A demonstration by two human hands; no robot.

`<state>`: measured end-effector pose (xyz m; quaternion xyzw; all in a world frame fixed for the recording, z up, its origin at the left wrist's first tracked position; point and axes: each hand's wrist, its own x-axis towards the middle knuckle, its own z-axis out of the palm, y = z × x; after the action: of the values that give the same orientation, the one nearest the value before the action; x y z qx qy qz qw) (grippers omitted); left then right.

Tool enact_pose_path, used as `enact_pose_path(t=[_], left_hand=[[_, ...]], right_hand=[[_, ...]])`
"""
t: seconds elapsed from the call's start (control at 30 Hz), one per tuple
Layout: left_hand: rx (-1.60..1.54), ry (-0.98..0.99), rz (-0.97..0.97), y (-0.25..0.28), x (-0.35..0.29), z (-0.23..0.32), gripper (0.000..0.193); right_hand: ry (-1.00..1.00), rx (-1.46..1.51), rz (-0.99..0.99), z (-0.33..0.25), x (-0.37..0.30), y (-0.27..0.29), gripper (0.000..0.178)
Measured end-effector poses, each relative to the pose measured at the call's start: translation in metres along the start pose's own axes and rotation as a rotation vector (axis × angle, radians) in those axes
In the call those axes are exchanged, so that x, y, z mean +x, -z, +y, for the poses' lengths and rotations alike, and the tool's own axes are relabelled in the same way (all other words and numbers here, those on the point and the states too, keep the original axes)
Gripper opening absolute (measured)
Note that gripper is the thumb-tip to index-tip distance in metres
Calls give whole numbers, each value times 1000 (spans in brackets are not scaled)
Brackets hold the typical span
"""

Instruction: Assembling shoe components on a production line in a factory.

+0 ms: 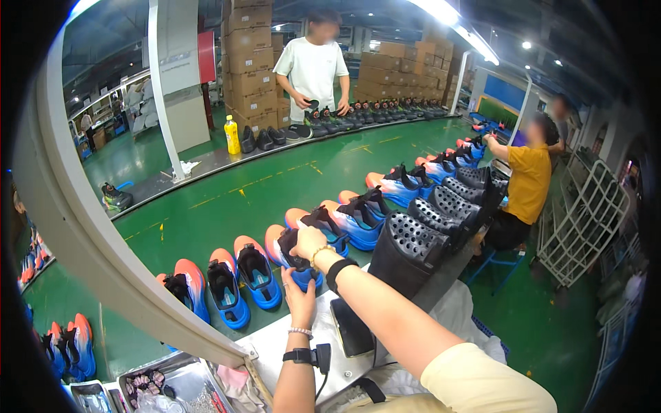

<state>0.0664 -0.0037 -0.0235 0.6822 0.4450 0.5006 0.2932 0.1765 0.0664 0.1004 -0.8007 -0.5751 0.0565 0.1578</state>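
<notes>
Both my hands are on one orange-and-blue sneaker (308,277) in the row along the near side of the green belt. My right hand (310,246) reaches across with its fingers closed at the sneaker's dark collar. Lower down, my left hand (299,301) has its fingers against the blue heel and side. The hands cover much of this sneaker, and some fingertips are hidden. To its left stands a matching sneaker (258,273) with a black opening. On the right, another sneaker (357,219) sits close by, and more pairs run along the belt's edge.
Black perforated moulded forms (413,237) stand right of my right arm. A white post (103,241) curves up at left, above a metal tray (186,382) of small parts. Across the green belt (261,182), a person in white (313,72) handles dark shoes; another in yellow (529,172) sits at right.
</notes>
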Motion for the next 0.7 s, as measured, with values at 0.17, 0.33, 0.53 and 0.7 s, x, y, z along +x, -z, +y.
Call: enact_pose_path(t=[0.17, 0.33, 0.53, 0.7], left_hand=[[-32, 79, -123, -11, 9, 18, 53], [-49, 49, -74, -11, 9, 13, 46], [-84, 84, -52, -5, 11, 21, 37], [-63, 84, -33, -12, 15, 20, 36]], right_hand=[[11, 42, 68, 9, -2, -32, 27], [64, -72, 40, 6, 3, -37, 28], [125, 31, 58, 15, 24, -65, 15], [125, 139, 83, 24, 38, -81, 19]])
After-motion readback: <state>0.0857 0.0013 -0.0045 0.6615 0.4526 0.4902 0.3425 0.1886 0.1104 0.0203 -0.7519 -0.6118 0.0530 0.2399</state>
